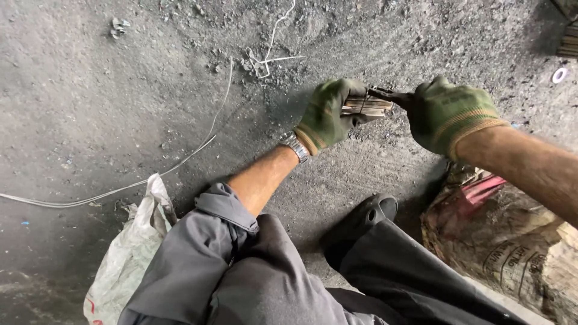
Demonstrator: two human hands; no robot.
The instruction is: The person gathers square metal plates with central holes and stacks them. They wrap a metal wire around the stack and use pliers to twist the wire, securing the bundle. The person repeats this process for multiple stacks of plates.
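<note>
Nearest us, our left hand [328,114], in a green knit glove, has its fingers clamped round a short bundle of flat metal strips [367,106] lying crosswise just above the grey gritty floor [120,108]; our gloved right hand [451,114] grips dark pliers [391,95] meeting the bundle's right end.

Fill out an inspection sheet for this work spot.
Surface: dark gritty floor, dusty.
Job's things: bundle of thin flat strips; dark tool at its end.
Clutter: white sack, brown printed sack, small white ring.
Grippers: left hand, gloved, grips the bundle; right hand, gloved, holds the tool.
Cables: long pale wire on the floor; tangled wire scrap.
Surroundings: dark shoe, grey trousers.
</note>
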